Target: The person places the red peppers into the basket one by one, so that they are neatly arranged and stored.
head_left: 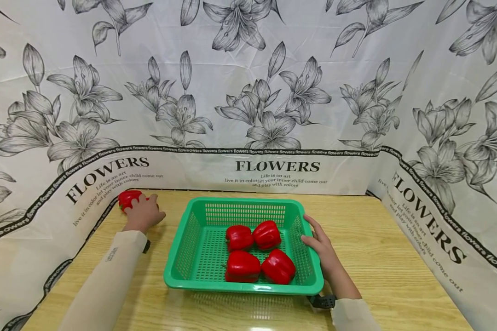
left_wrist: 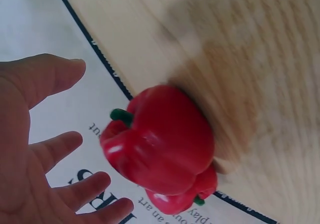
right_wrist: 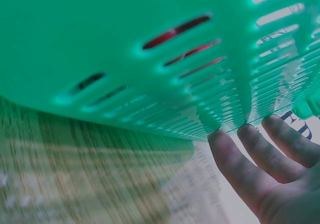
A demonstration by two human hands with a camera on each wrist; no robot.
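Observation:
My left hand [head_left: 143, 213] reaches over red bell peppers [head_left: 128, 198] at the table's back left. In the left wrist view its fingers [left_wrist: 70, 143] are spread, and a gap shows between them and a red bell pepper [left_wrist: 167, 139] with a green stem. A second bell pepper [left_wrist: 172, 202] lies partly hidden behind that one. My right hand [head_left: 324, 248] holds the right side of a green plastic basket [head_left: 236, 288], its thumb over the rim. The right wrist view shows fingertips against the slotted outer wall [right_wrist: 200, 97]. Several red bell peppers [head_left: 243, 266] lie inside, towards the basket's right.
The wooden table [head_left: 397, 257] extends on both sides of the basket. A white flower-printed cloth [head_left: 273, 170] stands behind and along both sides, close to the left peppers.

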